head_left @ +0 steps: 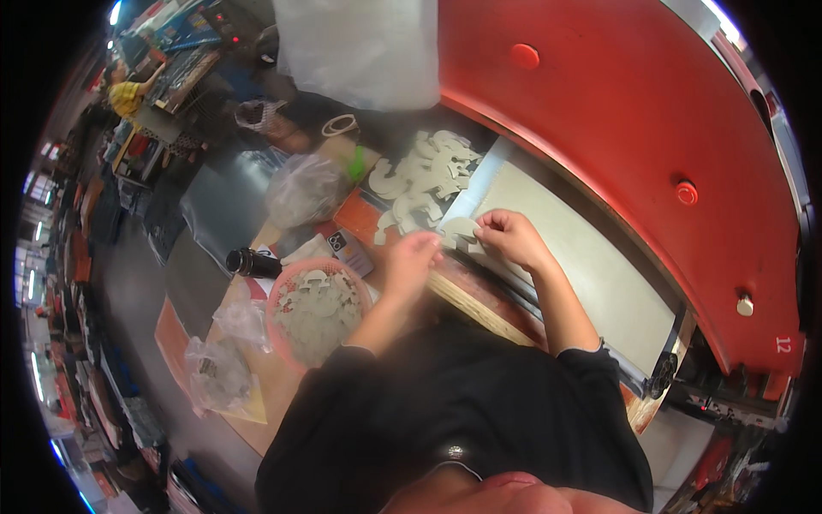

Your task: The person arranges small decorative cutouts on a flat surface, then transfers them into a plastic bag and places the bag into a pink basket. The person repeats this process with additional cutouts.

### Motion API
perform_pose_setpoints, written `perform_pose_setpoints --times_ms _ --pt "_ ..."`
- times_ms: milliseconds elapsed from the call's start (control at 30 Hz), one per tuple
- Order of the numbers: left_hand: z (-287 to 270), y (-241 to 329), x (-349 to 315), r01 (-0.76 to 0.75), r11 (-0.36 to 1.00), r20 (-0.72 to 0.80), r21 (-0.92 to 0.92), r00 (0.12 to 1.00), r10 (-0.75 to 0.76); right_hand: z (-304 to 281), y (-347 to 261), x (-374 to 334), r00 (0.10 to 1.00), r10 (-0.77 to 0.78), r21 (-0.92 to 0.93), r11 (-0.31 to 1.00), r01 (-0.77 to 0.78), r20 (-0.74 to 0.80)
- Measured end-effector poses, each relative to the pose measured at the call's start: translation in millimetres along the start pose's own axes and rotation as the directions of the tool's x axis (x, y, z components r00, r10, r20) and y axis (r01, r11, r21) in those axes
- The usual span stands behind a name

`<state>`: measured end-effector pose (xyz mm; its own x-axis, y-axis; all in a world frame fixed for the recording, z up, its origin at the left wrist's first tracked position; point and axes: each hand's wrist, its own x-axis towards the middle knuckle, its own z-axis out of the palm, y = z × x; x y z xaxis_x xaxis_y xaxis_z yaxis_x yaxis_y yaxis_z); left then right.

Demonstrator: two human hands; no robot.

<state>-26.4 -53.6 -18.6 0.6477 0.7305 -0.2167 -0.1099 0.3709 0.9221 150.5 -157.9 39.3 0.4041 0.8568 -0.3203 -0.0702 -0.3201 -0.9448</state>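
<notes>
My right hand [512, 240] pinches a flat, curved, light-grey cut piece [460, 228] between thumb and fingertips. My left hand [414, 261] is close beside it, fingers drawn together; whether anything small is in them I cannot make out. Just beyond both hands lies a loose heap of similar curved cut pieces [421, 171], overlapping one another. More pale cut pieces [321, 313] fill a pink plastic basket [276, 330] to the left of my left forearm. A pale sheet [582, 244] of material extends to the right of my right hand.
A large red machine body [616, 111] with red buttons spans the upper right. Clear plastic bags [306, 190] and a black cylinder [253, 262] lie on the left. A white sheet [360, 51] hangs at the top. A person in yellow [127, 98] is far off at upper left.
</notes>
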Motion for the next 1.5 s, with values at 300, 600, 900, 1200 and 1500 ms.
perform_pose_setpoints --times_ms 300,600,900,1200,1500 --pt "-7.7 -3.5 -71.2 0.077 0.903 0.116 -0.423 0.993 -0.03 68.8 16.6 -43.5 0.403 -0.903 -0.786 0.139 0.602 0.149" --pt "-84.2 -26.0 -188.6 -0.186 0.955 -0.52 -0.233 0.854 0.039 156.7 54.3 -78.0 0.372 -0.812 -0.366 0.212 0.906 0.45" --pt "-242.5 5.9 -304.3 -0.439 0.894 -0.921 -0.089 0.378 0.093 176.0 68.3 -88.6 0.64 -0.593 -0.398 0.502 0.768 0.489" --pt "-422.8 -3.6 -300.3 -0.496 0.861 -0.987 -0.111 0.153 -0.039 211.1 96.8 -82.1 0.84 -0.444 -0.502 0.674 0.542 0.31" --pt "-620.5 -34.1 -269.3 -0.465 0.733 -0.864 -0.496 0.347 -0.365 259.7 97.4 -62.1 0.933 -0.303 -0.602 0.715 0.356 0.192"
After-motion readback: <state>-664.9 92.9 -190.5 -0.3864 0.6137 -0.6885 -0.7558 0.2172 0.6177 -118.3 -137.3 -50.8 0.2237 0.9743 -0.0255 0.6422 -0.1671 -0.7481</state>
